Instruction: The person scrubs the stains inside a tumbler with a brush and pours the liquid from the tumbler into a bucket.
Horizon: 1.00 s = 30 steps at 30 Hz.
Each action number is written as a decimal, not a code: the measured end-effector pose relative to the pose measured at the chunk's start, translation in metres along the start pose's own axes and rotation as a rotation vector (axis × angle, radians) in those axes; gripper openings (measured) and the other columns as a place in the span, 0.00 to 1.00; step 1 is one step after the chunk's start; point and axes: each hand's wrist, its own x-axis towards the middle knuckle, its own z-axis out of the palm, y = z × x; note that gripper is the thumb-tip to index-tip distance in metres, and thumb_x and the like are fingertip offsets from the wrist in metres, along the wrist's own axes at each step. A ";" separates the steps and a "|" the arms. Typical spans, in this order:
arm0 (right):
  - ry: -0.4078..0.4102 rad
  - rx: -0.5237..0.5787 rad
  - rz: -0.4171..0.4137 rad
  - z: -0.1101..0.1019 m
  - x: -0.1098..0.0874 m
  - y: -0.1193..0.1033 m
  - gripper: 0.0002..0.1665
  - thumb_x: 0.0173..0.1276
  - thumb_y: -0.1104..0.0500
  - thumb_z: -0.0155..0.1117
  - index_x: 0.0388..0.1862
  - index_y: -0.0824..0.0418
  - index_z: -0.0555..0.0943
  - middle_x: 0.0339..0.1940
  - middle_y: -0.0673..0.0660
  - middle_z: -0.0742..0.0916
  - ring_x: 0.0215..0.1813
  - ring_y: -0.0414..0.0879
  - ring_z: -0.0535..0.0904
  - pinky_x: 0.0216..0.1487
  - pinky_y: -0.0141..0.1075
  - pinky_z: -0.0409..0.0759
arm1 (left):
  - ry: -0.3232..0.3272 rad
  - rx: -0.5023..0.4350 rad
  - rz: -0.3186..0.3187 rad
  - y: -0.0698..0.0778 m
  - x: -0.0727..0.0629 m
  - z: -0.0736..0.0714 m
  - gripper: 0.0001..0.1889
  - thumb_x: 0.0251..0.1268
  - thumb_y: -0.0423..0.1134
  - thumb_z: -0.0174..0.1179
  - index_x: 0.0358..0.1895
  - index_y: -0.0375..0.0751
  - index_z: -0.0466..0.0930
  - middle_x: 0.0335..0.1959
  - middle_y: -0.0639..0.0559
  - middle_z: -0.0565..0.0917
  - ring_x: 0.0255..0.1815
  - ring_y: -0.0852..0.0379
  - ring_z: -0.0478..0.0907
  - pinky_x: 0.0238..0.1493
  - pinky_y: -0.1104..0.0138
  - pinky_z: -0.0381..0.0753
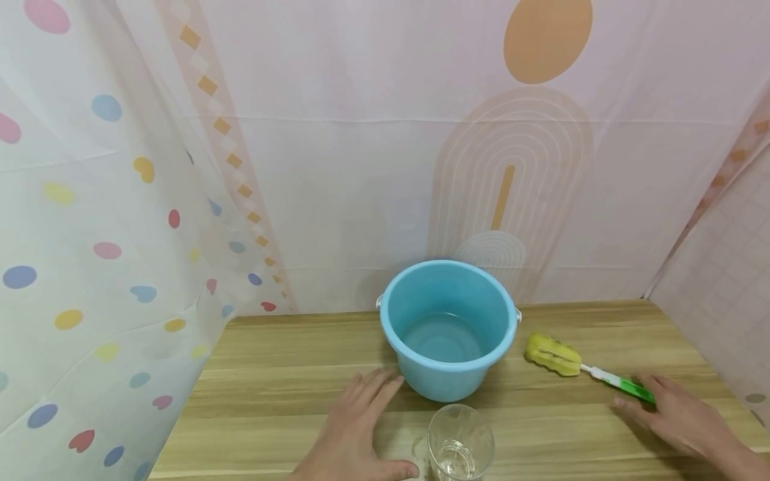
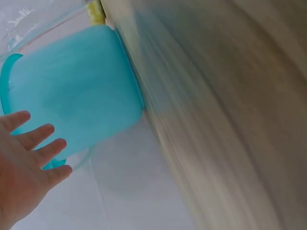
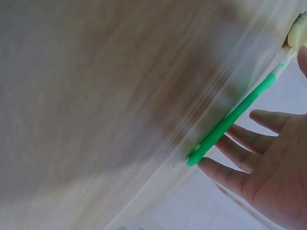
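Note:
A clear drinking glass stands upright on the table in the head view, in front of the blue bucket. My left hand is to the left of the glass, fingers extended and spread, holding nothing; the left wrist view shows those fingers against the bucket's side. At the right lies a sponge bottle brush with a yellow head and a green handle. Around the end of that handle is my right hand, its fingers loosely extended. In the right wrist view the fingertips are right at the green handle, not curled round it.
The wood-grain table ends against a patterned curtain behind the bucket. Another curtain with coloured shapes hangs on the left. A small wet mark lies beside the glass. The bucket has a white handle mount.

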 end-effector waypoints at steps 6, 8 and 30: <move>0.011 -0.027 -0.004 0.003 0.001 0.003 0.58 0.70 0.24 0.59 0.63 0.81 0.75 0.56 0.83 0.78 0.53 0.80 0.78 0.39 0.65 0.81 | -0.025 -0.017 0.086 0.004 0.003 0.007 0.58 0.51 0.79 0.67 0.77 0.40 0.68 0.75 0.43 0.71 0.73 0.41 0.70 0.68 0.38 0.72; 0.034 -0.034 -0.015 0.003 0.001 0.004 0.57 0.69 0.25 0.62 0.61 0.80 0.77 0.54 0.83 0.79 0.51 0.79 0.79 0.39 0.65 0.81 | -0.041 -0.020 0.106 0.006 0.004 0.009 0.57 0.52 0.77 0.68 0.77 0.40 0.68 0.74 0.43 0.72 0.73 0.41 0.70 0.67 0.38 0.73; 0.095 0.034 -0.078 0.000 -0.002 0.007 0.25 0.68 0.54 0.75 0.51 0.75 0.83 0.38 0.60 0.84 0.36 0.51 0.81 0.31 0.49 0.80 | -0.252 -0.378 -0.076 0.034 0.014 0.013 0.55 0.51 0.75 0.72 0.80 0.55 0.63 0.74 0.63 0.71 0.73 0.56 0.70 0.69 0.51 0.74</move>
